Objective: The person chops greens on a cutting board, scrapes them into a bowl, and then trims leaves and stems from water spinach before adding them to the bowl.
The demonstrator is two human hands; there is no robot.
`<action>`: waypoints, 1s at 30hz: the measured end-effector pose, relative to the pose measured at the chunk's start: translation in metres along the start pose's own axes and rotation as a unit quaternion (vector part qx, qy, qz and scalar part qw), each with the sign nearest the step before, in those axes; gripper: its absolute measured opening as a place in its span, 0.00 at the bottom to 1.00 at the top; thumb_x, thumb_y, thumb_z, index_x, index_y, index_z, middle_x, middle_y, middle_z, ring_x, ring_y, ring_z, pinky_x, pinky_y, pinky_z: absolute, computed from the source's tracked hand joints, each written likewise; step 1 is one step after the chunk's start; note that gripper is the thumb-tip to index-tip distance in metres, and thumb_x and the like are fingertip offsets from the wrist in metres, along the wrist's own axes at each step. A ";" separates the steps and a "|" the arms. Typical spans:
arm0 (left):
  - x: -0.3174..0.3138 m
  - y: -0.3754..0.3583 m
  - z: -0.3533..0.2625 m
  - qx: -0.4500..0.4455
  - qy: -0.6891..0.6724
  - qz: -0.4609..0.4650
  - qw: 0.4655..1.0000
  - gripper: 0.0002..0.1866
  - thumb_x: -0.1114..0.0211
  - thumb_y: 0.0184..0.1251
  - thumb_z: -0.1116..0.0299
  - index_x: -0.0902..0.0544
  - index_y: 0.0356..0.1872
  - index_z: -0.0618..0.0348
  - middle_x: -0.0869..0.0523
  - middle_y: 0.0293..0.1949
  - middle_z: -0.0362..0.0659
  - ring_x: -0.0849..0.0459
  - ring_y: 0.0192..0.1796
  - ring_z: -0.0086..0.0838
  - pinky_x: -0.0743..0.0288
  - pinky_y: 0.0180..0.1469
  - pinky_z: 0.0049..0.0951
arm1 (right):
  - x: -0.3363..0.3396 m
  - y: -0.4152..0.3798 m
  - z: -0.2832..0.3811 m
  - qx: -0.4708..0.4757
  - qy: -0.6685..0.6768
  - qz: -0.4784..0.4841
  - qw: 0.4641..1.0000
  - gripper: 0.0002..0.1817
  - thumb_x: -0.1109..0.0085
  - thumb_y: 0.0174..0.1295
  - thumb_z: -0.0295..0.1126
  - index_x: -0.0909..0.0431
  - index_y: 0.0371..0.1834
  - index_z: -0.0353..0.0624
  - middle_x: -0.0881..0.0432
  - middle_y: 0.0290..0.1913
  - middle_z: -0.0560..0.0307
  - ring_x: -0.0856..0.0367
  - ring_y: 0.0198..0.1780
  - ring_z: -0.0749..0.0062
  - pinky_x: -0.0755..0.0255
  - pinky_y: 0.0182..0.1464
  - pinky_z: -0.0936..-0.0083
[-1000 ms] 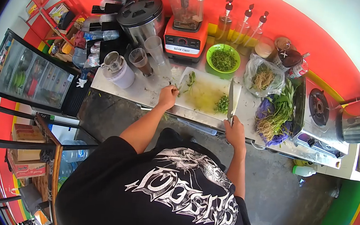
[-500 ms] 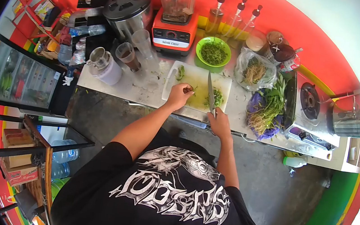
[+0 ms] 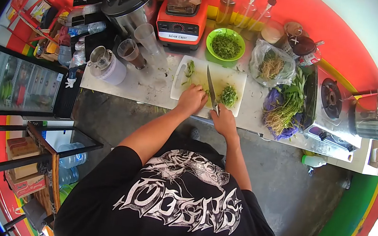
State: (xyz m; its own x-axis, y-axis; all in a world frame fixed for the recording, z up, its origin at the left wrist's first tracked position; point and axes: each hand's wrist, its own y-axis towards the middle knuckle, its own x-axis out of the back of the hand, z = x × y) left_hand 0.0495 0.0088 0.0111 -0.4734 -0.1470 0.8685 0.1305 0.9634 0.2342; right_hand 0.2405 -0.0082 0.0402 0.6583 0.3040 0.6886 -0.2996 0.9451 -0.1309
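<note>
My right hand (image 3: 223,120) is wrapped round the handle of a kitchen knife (image 3: 212,85), whose blade points away from me over the white cutting board (image 3: 239,81). On the left of the blade, my left hand (image 3: 193,99) rests on the board with fingers curled over a small bit of leafy greens, mostly hidden beneath them. A heap of chopped greens (image 3: 228,96) lies right of the knife. Some uncut green stalks (image 3: 189,69) sit near the board's left side. Behind the board stands a lime-green bowl (image 3: 240,53) of finely chopped greens.
Rooted greens (image 3: 291,103) lie on purple wrapping to the right, near a plastic bag (image 3: 272,67) and a gas stove (image 3: 330,98). A red blender (image 3: 179,28), plastic cups (image 3: 133,54) and a lidded container (image 3: 109,69) occupy the back and left.
My left hand has lowered onto the board and turned its fingers down beside the blade. The knife and my right hand have shifted left, away from the chopped heap.
</note>
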 end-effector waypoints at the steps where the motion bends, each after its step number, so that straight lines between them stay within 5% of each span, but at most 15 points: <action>1: -0.002 0.000 0.001 0.000 0.001 0.001 1.000 0.06 0.32 0.64 0.68 0.13 0.31 0.59 0.16 0.37 0.45 0.18 0.48 0.43 0.19 0.50 0.41 | 0.000 0.001 0.001 -0.009 -0.007 0.003 1.000 0.16 0.36 0.65 0.38 0.22 0.45 0.34 0.16 0.33 0.31 0.18 0.40 0.30 0.26 0.44 0.45; 12: -0.007 0.009 -0.010 0.175 -0.123 -0.048 0.976 0.12 0.28 0.58 0.75 0.15 0.44 0.62 0.15 0.42 0.51 0.18 0.52 0.53 0.22 0.53 0.48 | -0.014 -0.002 0.005 -0.029 -0.076 -0.006 0.997 0.18 0.39 0.67 0.40 0.21 0.46 0.34 0.15 0.36 0.31 0.16 0.41 0.31 0.24 0.47 0.44; 18: -0.012 0.006 -0.008 0.107 -0.107 -0.061 0.987 0.06 0.32 0.57 0.78 0.14 0.36 0.62 0.15 0.38 0.53 0.16 0.44 0.53 0.22 0.47 0.49 | -0.022 -0.006 0.017 -0.035 -0.149 0.017 0.988 0.18 0.44 0.70 0.41 0.24 0.47 0.32 0.14 0.35 0.31 0.13 0.39 0.34 0.20 0.44 0.44; 30: -0.013 -0.007 -0.005 0.082 -0.144 -0.061 0.984 0.07 0.38 0.62 0.74 0.14 0.37 0.64 0.16 0.39 0.51 0.17 0.47 0.50 0.22 0.50 0.47 | -0.036 -0.001 0.028 -0.070 -0.249 0.099 0.961 0.14 0.48 0.70 0.30 0.31 0.52 0.32 0.12 0.38 0.35 0.09 0.42 0.42 0.16 0.45 0.52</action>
State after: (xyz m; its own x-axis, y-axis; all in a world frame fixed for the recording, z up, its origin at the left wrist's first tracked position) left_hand 0.0593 0.0030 0.0000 -0.7077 -0.2160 0.6726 -0.0738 0.9695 0.2337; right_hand 0.1975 -0.0231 0.0354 0.1758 0.4178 0.8914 -0.2664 0.8919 -0.3655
